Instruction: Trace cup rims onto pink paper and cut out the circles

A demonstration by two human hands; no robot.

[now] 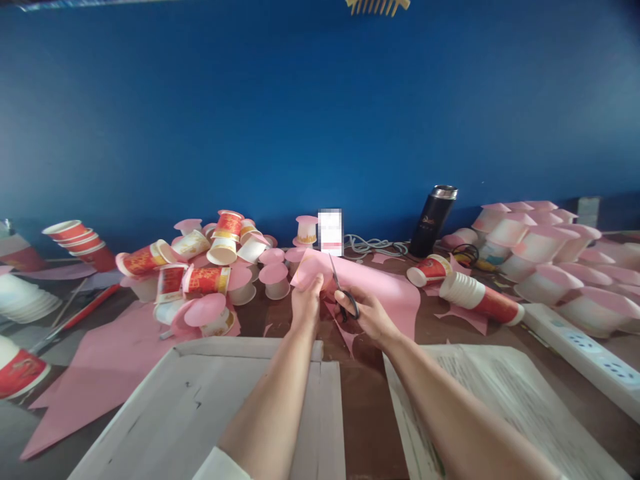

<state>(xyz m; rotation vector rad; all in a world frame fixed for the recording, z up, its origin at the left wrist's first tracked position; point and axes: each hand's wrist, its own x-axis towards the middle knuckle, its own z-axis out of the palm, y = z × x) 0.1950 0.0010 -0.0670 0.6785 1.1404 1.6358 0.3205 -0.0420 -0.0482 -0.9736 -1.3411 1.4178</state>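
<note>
Currently, cutting appears in hand: my left hand (pixel 306 301) pinches the pink sheet (pixel 385 285), my right hand (pixel 371 317) grasps black scissors (pixel 339 286); the next snip likely needs paper taut at left.

Blue wall (pixel 250 100) across far side, left to right; soft pale sheen at left, darker upper right corner. Brown tabletop (pixel 367 420) near, stretching back toward wall.

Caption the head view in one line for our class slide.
Left hand holding pink paper, right hand holding black-handled scissors, among paper cups.
</note>
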